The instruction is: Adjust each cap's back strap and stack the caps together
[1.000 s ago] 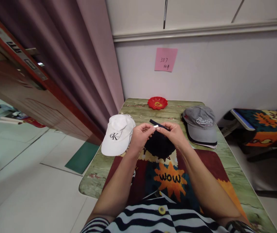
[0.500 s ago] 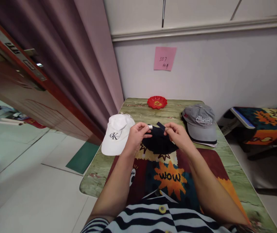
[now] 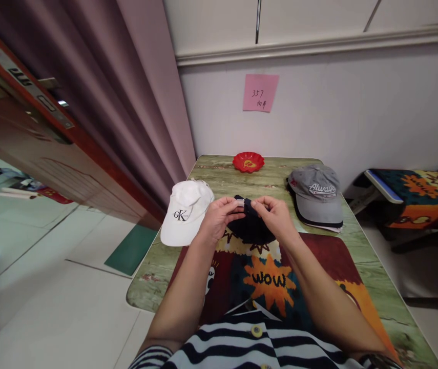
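A black cap (image 3: 252, 228) rests on the patterned mat with its back strap raised between my hands. My left hand (image 3: 219, 215) pinches the small silver buckle (image 3: 239, 203) on one end. The dark strap (image 3: 247, 206) is pinched in the fingers of my right hand (image 3: 273, 212), its end touching or very close to the buckle; whether it passes through I cannot tell. Left of my hands lies a white cap (image 3: 188, 205) with "CK" lettering. To the right sits a grey cap (image 3: 317, 189) marked "Always", apparently with another dark brim under it.
The green wood-patterned table (image 3: 153, 279) carries a colourful "WOW" mat (image 3: 237, 277). A red scalloped dish (image 3: 248, 162) stands at the back, below a pink note (image 3: 261, 93) on the wall. A curtain and open wooden door (image 3: 99, 169) border the left; another table (image 3: 418, 197) stands right.
My right hand has moved left and brought the strap end up to the buckle, closing the gap between them. My left hand has shifted slightly right.
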`<state>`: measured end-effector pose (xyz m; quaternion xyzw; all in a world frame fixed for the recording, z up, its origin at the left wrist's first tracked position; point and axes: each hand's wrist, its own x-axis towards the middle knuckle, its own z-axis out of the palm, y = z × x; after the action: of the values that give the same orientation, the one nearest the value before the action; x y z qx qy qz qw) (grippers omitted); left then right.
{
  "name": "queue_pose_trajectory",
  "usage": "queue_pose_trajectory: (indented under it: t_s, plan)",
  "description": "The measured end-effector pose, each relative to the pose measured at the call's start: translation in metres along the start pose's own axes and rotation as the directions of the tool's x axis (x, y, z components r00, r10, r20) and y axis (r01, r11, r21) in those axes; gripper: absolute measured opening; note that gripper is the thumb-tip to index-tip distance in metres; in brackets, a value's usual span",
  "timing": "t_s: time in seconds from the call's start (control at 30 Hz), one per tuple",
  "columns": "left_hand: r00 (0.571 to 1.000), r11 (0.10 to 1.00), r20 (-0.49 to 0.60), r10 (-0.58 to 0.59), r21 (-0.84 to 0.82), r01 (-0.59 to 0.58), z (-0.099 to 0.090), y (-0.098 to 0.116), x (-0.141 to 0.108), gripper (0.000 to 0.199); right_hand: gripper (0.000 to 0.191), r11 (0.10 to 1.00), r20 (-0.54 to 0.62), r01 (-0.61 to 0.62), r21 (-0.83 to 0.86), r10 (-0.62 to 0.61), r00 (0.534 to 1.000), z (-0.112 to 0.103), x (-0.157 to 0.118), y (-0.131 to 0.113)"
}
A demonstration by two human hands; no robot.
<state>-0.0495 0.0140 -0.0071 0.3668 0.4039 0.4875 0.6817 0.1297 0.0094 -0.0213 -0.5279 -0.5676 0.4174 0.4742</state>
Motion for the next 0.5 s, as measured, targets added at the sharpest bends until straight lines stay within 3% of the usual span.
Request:
queue_pose_trajectory:
  t_s: [0.17, 0.5]
  plan:
    - [1.000, 1.000, -0.020, 0.019, -0.002, -0.019, 0.0007, 0.0005, 0.0000, 0.027, 0.033, 1.000, -0.063, 0.001, -0.020, -0.003, 0.998, 0.0007, 0.0023, 0.0013]
    - [1.000, 1.000, -0.010, 0.016, 0.009, -0.016, 0.0013, 0.0005, -0.0007, 0.028, 0.034, 0.999, 0.074, 0.010, -0.050, -0.007, 0.997, -0.0016, 0.0003, -0.0048]
